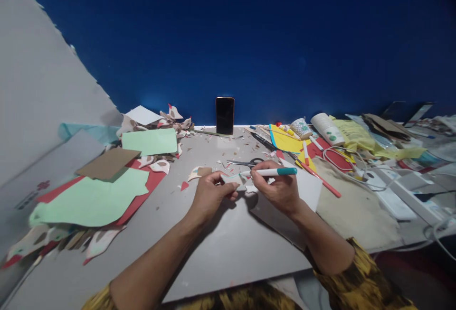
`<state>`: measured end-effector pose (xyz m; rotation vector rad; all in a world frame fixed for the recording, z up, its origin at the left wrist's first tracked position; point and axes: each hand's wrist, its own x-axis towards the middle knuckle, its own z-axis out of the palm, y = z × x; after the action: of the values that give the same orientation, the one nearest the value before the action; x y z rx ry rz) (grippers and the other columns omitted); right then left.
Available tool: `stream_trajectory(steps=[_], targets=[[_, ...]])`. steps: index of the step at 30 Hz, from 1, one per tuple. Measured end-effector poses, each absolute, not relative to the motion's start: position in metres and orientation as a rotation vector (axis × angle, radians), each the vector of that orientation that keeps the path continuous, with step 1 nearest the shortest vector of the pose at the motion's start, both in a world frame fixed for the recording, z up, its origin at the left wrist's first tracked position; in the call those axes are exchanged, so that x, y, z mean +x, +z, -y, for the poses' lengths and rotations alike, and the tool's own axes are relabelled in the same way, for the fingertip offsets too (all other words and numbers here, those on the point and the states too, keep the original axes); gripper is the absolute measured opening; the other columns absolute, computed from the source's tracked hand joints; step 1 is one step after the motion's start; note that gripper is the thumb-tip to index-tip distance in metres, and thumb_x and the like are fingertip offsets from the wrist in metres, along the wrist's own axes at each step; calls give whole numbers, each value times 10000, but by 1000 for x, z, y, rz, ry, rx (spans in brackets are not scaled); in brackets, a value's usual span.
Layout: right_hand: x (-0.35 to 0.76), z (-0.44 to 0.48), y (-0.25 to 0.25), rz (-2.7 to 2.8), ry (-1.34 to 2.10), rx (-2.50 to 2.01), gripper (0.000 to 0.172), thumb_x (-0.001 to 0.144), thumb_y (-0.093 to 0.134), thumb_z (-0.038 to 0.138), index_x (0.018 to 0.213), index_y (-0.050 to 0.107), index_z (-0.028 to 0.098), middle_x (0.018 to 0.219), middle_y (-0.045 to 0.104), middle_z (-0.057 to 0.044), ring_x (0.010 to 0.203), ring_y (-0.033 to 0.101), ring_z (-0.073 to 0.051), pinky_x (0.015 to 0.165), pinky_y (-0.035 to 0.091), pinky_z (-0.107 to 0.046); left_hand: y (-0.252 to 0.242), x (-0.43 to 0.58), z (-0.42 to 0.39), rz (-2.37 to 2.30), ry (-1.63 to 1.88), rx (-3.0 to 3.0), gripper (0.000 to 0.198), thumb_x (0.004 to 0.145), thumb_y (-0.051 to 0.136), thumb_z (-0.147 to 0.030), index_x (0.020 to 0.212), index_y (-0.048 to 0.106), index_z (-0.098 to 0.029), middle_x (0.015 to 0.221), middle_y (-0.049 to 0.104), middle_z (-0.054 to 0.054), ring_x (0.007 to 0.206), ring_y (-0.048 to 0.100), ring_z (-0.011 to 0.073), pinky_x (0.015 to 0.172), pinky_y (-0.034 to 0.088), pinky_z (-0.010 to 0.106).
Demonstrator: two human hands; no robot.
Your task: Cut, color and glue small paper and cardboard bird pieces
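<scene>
My left hand [213, 191] pinches a small white paper cutout [231, 178] above the middle of the table. In my right hand [277, 190] is a white marker [268, 173] with a teal end, held like a pen; its tip points left at the cutout. Whether the tip touches the paper is too small to tell. Just behind my hands lie scissors [245, 163] with dark handles. A cutout with a brown patch [204, 172] lies beyond my left fingers, near a small red scrap [184, 185]. Under my right forearm is a white sheet [302, 186].
A phone [225, 116] stands upright against the blue wall. Green sheets [96, 198], brown card [109, 164] and bird-like paper cutouts [159, 166] pile up at left. At right are a red marker [326, 183], paper cups [327, 129], white cables [338, 165] and a power strip [409, 191].
</scene>
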<state>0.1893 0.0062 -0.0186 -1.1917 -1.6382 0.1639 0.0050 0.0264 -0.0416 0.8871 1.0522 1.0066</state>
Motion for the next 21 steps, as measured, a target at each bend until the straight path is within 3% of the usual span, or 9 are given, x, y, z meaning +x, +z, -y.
stream_trajectory(steps=[14, 21], targets=[[195, -10, -15, 1516, 194, -1154, 104, 890, 660, 240, 804, 696, 194, 709, 709, -22, 572, 628, -132, 503, 499, -234, -42, 0, -31, -1028, 978, 829, 274, 617, 886, -237, 800, 708, -137, 667, 684, 36, 553, 629, 151, 530, 555, 290], [209, -25, -30, 1408, 343, -1144, 209, 936, 661, 348, 1052, 730, 189, 891, 748, -71, 669, 688, -161, 603, 561, -286, -33, -7, -39, -981, 1015, 758, 277, 592, 875, -218, 768, 680, -133, 731, 704, 38, 586, 640, 126, 547, 547, 245]])
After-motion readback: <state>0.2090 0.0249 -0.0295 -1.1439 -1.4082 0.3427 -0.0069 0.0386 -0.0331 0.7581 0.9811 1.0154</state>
